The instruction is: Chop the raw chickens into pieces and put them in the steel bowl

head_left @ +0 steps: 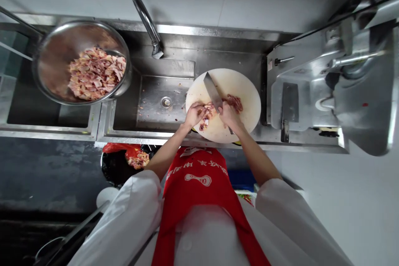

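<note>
A round white cutting board [249,95] lies over the right part of the sink counter. My right hand [229,115] grips a cleaver [213,90] by its handle, its wide blade pointing away and to the left over the board. With bent fingers, my left hand [195,114] holds the left end of a piece of raw meat [208,116] beside the blade. More cut meat [235,103] sits in a small heap right of the cleaver, partly behind my right hand. Whether the blade's edge touches the meat I cannot make out.
A big metal bowl of raw meat pieces [96,72] stands at the left sink. The faucet [148,25] rises behind the sink basin [156,104]. A metal slicing machine [330,79] occupies the right, with another cleaver [285,112] near it. Below left is a black tub [116,168] holding meat.
</note>
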### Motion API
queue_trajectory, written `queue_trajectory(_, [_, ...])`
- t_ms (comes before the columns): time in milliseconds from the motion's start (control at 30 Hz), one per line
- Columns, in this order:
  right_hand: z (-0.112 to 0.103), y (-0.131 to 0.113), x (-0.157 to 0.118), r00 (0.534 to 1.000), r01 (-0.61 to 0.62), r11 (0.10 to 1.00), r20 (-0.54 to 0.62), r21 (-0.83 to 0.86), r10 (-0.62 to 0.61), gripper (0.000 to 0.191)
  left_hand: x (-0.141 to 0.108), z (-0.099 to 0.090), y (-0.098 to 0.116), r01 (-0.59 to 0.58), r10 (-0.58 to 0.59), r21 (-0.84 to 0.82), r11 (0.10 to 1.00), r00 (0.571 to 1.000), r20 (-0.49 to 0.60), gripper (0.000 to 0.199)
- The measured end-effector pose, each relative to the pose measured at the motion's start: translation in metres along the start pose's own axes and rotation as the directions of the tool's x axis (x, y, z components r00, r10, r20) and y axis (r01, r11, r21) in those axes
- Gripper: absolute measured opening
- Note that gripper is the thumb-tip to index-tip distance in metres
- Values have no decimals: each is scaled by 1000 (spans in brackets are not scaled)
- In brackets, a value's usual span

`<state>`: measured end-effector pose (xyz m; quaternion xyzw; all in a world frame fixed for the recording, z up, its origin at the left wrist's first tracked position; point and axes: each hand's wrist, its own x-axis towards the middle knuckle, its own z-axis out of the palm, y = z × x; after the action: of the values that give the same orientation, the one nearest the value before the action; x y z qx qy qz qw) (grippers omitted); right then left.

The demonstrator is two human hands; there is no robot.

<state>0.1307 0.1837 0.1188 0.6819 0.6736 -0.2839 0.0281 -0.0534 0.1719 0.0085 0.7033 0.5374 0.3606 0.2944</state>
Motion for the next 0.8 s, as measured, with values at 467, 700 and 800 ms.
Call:
queue_trajectory(467, [51,-25,18,1000,-8,1000,2,-18,8,30,-5,21,-4,-1,3,20,1000,998,-60,23])
queue_trajectory(700, [24,-23,80,999,31,998,-10,55,-31,28,-20,4,-8,-66,50,123,990,990,134,22])
queue_trajectory(800, [12,-18,77,997,15,999,-77,51,-11,31,-42,-5,-4,-16,7,107,994,997,83,20])
